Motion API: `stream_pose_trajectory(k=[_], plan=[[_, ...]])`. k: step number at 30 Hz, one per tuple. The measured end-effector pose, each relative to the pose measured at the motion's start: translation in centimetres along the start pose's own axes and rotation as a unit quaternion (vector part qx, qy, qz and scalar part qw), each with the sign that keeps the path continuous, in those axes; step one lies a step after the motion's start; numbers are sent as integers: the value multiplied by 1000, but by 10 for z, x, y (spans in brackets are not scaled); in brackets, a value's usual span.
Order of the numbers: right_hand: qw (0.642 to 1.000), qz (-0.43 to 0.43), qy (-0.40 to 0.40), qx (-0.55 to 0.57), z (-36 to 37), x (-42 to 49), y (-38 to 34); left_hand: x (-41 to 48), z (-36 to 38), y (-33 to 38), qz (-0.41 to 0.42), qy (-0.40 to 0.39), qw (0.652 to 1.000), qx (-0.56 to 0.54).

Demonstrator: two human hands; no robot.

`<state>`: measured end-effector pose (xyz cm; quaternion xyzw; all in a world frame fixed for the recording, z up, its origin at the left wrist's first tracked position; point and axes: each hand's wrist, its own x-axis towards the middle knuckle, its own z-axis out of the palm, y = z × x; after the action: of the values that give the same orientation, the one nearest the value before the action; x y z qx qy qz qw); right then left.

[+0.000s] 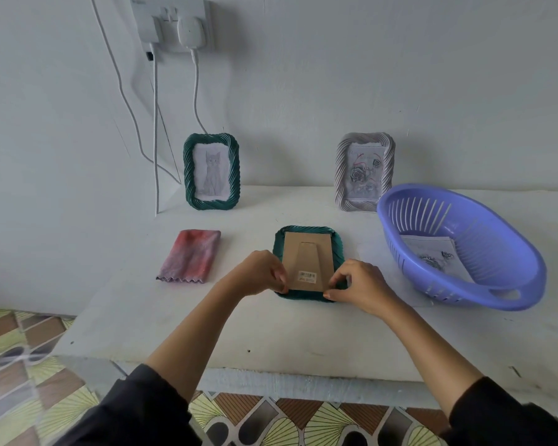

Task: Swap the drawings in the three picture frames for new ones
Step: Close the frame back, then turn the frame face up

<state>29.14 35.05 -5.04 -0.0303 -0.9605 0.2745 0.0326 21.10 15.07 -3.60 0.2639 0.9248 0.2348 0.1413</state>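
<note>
Green frame (pixel 338 244) lay face-down on bench (pixel 271 333) | left hand (pixel 260 272): fingers (pixel 279 279) pinched backing (pixel 306 252) at near-left corner | right hand (pixel 363 288): fingers (pixel 335 282) pinched its near-right corner

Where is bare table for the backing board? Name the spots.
Bare: the back strip between the upright green cat frame and the grey rose frame; the white table's front left, before the folded red cloth. Crowded: right, where the purple plastic basket sits near the face-down green frame.

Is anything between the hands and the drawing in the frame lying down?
Yes: the brown cardboard back covers the face-down green frame, hiding the drawing. The left hand and the right hand pinch its near edge.
</note>
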Motion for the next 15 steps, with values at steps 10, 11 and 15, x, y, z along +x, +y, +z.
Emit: stream_pose_trajectory(k=[10, 11, 15], plan=[[987, -111, -82, -77, -6, 7, 6, -7, 4, -12, 80, -5, 994, 69], [986, -117, -87, -82, -5, 6, 6, -8, 4, -12, 84, -1, 994, 66], [985, -124, -87, -81, -3, 1, 4, -8, 5, -12, 103, 14, 992, 70]])
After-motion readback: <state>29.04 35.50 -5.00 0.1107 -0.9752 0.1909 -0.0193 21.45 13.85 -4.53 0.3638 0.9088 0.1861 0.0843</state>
